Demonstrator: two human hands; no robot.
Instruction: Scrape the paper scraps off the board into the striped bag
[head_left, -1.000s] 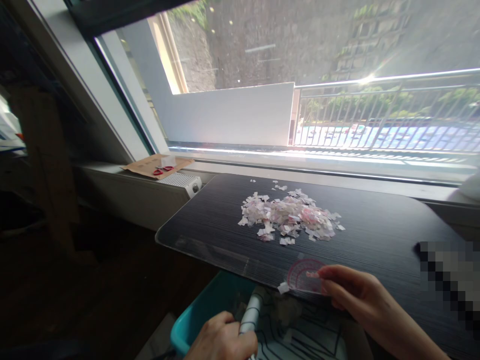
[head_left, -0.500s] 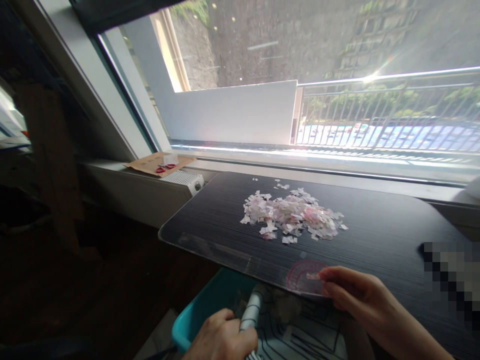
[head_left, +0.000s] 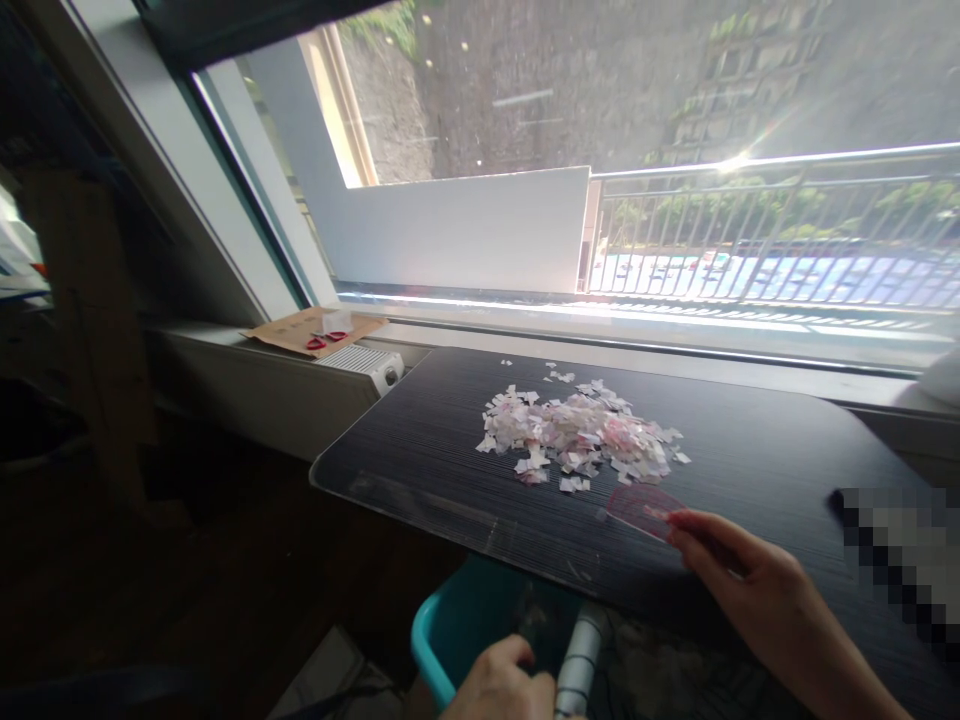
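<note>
Between the thumb and fingers of my right hand (head_left: pixel 739 560) is a thin, see-through pink plastic piece (head_left: pixel 637 508) with a pattern on it. It is tilted over the dark tabletop, just in front of a heap of small white and pink paper scraps (head_left: pixel 581 432). Below the table's front edge, my left hand (head_left: pixel 506 682) is closed around a white tube-like thing with dark lines (head_left: pixel 580 660); the frame's lower edge cuts off part of the grip. A teal bin (head_left: pixel 429 640) is beside and behind that hand, its inside dark.
The dark table (head_left: pixel 757 450) stands against a large window with a railing (head_left: pixel 750 235) outside. Red-handled scissors (head_left: pixel 326 340) lie on brown cardboard (head_left: pixel 285 332) on the sill at left, near a white radiator (head_left: pixel 375 368). A pixelated patch covers the right side.
My right hand has lifted the pink plastic piece away from the table's front edge toward the scraps, tilting it. My left hand and the white tube have shifted right and down; the bin has moved right too.
</note>
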